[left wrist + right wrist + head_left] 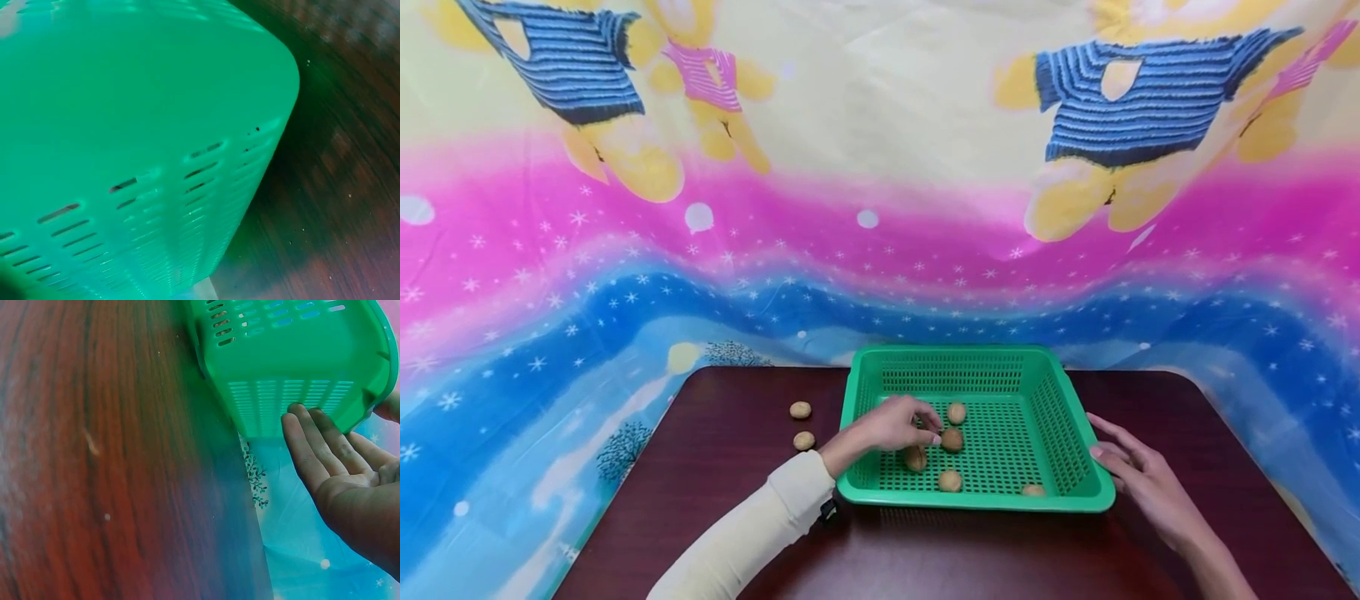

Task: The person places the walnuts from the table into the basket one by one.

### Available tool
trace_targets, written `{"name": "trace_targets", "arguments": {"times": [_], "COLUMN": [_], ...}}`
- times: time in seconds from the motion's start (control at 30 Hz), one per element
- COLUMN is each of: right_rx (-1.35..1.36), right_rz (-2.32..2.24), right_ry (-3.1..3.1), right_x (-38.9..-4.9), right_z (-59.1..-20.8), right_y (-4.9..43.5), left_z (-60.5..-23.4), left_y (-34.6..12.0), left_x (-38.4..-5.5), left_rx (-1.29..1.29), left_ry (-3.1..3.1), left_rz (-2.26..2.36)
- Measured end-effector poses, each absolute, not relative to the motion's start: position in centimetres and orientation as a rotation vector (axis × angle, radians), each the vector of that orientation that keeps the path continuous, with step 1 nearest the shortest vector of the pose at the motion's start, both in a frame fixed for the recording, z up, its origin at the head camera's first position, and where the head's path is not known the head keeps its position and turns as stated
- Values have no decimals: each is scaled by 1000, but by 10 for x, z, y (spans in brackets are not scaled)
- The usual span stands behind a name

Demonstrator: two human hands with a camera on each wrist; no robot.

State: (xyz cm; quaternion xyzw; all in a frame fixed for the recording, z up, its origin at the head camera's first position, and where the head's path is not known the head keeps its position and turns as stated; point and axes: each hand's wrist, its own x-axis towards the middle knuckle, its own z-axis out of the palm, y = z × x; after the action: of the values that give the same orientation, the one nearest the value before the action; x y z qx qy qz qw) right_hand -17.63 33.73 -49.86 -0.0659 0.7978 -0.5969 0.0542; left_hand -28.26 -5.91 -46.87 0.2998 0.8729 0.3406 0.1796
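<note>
Inside the green plastic basket (977, 500), my left hand (895, 423) hovers with bent fingers and the thumb stretched forward. Its thumb tip is right at a brown walnut (952, 441), and no nut shows gripped between the fingers. Under the hand lies another walnut (915, 459), partly covered. More walnuts lie on the basket floor, including a paler walnut (950, 481) near the front wall. My right hand (1150, 483) is at the basket's right side. In the right wrist view its fingers (319, 440) extend nearly straight along the outside of the basket wall (294, 356).
Left of the basket, two walnuts lie on the dark wooden table (737, 467): a rear walnut (801, 410) and a front walnut (803, 441). A printed cloth (865, 267) with bears and snowflakes hangs behind the table's far edge.
</note>
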Motion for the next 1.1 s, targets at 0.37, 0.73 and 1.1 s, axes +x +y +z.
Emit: {"name": "trace_targets", "arguments": {"times": [0.37,0.73,1.1], "right_rx": [-204,-213,-221], "right_rz": [-1795,-1781,-1783], "right_ry": [2439,2464,2473], "right_x": [-177,-179,-176], "right_z": [-498,-496,-498], "right_y": [332,333,337], "left_z": [-443,-428,-456], "left_y": [-87,-149,-208], "left_x": [-280,-264,-246], "left_rx": [826,627,258], "left_ry": [2477,2529,2537], "left_rz": [1273,1544,1709]}}
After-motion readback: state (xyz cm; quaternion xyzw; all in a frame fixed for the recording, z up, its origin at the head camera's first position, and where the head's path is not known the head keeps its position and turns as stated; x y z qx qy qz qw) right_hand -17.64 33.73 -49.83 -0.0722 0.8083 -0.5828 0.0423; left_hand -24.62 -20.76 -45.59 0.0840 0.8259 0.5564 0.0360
